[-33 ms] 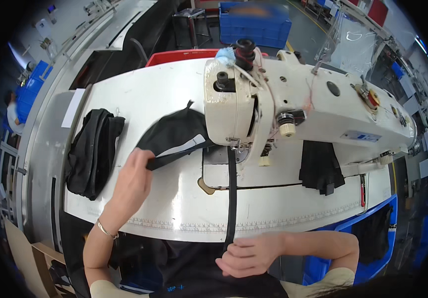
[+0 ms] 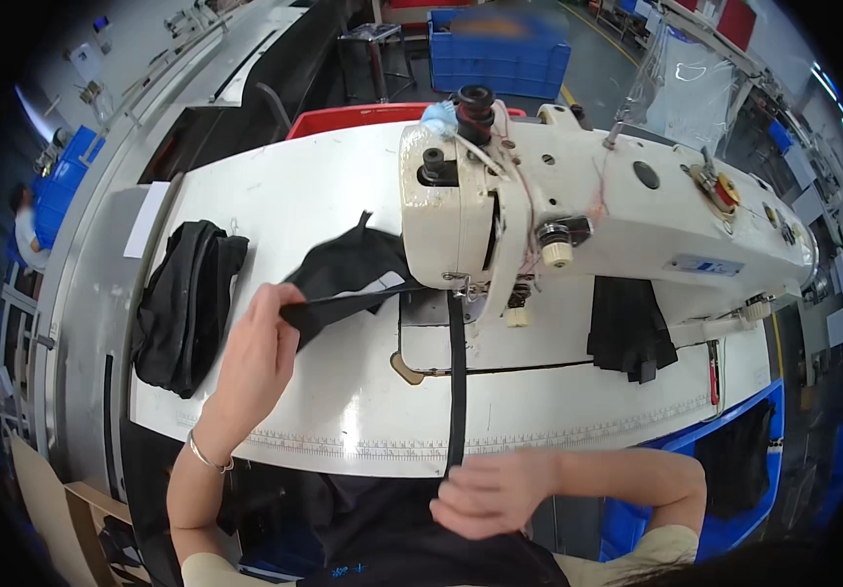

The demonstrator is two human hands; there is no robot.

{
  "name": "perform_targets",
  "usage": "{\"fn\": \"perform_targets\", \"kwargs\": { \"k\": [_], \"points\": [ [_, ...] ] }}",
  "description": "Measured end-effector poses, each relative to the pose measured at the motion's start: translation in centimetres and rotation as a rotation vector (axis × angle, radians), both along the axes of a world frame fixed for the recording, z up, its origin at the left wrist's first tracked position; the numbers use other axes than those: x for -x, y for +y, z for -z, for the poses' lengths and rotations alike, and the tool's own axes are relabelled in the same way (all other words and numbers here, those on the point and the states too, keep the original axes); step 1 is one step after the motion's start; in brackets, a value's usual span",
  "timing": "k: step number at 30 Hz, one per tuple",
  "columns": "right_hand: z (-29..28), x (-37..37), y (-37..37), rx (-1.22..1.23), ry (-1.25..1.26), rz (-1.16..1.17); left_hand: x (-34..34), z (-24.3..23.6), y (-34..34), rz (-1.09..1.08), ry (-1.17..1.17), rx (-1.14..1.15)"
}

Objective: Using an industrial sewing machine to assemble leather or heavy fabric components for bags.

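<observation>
Black strap (image 2: 457, 382): a narrow, flat, dark band, even in width, plain in colour.
Strap direction: its long axis goes from the needle area of the sewing machine (image 2: 578, 225) straight toward the person, over the front edge of the table (image 2: 343, 411).
Strap place: the far end lies under the machine head, the near end reaches the right hand (image 2: 490, 494) just below the table edge.
Black fabric piece (image 2: 343, 279): a dark, soft, folded cloth with a pale stripe along one edge; it lies left of the machine head and its long side points from the left hand (image 2: 250, 357) to the needle area.
Left hand grip: the fingers are closed on the near-left corner of the fabric piece and lift it a little from the table.
Right hand grip: the fingers are curled together at the near end of the strap and seem to pinch it; the contact itself is partly hidden.
Dark bundle (image 2: 182, 303): a heap of black cloth, on the table left of the left hand, apart from it.
Second dark piece (image 2: 627, 328): black cloth under the machine arm, on the right side.
Wrist: a thin bracelet (image 2: 208, 456) on the left one.
</observation>
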State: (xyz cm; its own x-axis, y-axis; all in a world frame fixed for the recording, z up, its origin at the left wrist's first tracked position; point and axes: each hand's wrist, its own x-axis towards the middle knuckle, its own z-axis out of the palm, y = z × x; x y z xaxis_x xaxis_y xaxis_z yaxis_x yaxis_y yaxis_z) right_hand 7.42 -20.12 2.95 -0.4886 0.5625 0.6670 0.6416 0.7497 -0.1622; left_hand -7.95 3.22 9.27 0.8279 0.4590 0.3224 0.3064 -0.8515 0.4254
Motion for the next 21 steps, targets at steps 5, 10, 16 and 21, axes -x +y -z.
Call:
{"fn": "perform_targets", "kwargs": {
  "k": [5, 10, 16, 21],
  "points": [
    [-0.4, -1.5, 7.5, 0.101, 0.393, 0.54, -2.7, -6.5, -2.6, 0.199, -0.046, 0.107],
    [2.0, -1.7, 11.9, 0.216, 0.47, 0.593, -3.7, -8.6, -4.4, 0.195, 0.058, 0.158],
    [2.0, -1.0, 13.3, 0.3, 0.346, 0.66, -2.4, -7.5, -2.4, 0.231, 0.136, 0.091],
    [1.0, -1.3, 10.5, -0.096, 0.058, 0.369, -3.6, -7.6, 0.2, 0.012, 0.398, -0.283]
  ]
}}
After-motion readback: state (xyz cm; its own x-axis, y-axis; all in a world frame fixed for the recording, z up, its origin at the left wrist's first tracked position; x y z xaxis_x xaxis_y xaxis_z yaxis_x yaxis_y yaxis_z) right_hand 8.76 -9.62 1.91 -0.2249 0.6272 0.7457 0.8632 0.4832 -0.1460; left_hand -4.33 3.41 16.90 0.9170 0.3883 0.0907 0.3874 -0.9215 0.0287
